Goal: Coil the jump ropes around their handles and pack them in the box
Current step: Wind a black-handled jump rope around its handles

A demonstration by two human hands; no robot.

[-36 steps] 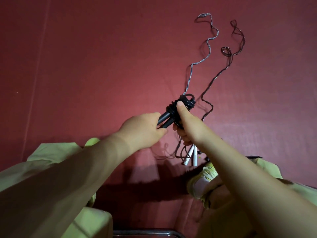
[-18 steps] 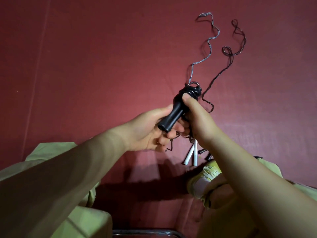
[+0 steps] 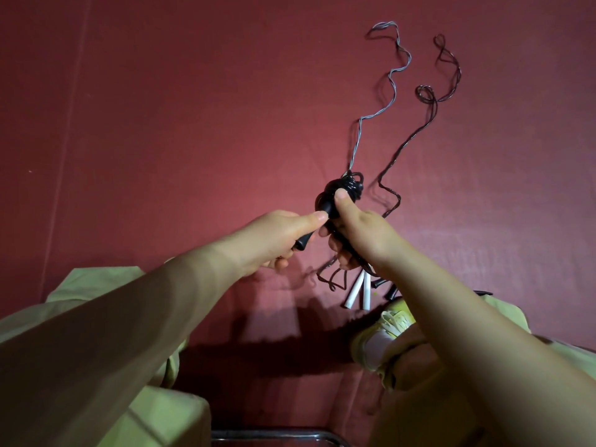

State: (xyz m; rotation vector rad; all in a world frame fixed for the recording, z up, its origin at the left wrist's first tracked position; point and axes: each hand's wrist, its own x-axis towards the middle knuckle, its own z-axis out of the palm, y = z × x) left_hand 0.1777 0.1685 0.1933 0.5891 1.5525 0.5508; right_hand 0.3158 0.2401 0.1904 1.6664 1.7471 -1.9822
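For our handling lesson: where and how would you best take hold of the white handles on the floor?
Grip the white handles round their lower ends, coming from the near side. Those ends lie bare and close together, pointing toward the shoe; their upper ends are hidden under the right hand.
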